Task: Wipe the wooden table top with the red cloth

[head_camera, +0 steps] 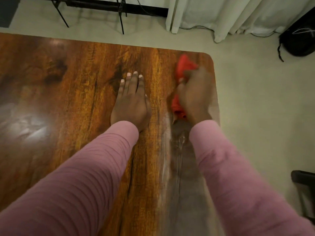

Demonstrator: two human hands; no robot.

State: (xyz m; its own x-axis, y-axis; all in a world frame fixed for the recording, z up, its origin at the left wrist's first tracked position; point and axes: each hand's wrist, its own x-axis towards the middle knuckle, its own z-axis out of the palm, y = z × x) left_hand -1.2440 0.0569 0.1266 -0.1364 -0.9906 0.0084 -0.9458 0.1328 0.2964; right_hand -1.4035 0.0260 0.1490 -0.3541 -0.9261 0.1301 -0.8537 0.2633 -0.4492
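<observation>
The wooden table top (76,82) fills the left and middle of the view, with its rounded far right corner in sight. My right hand (194,94) presses the bunched red cloth (185,66) onto the wood near that corner, blurred by motion; part of the cloth shows below my palm too. My left hand (131,99) lies flat on the table beside it, fingers together and stretched forward, holding nothing. A pale wet streak (177,159) runs along the right side of the table under my right forearm. Both arms wear pink sleeves.
The table's right edge drops to a light floor (255,99). White curtains (238,16) hang at the back right, with a black bag (298,41) beneath them. Thin black metal legs (121,19) stand beyond the far edge. A dark chair part (305,184) sits at the lower right.
</observation>
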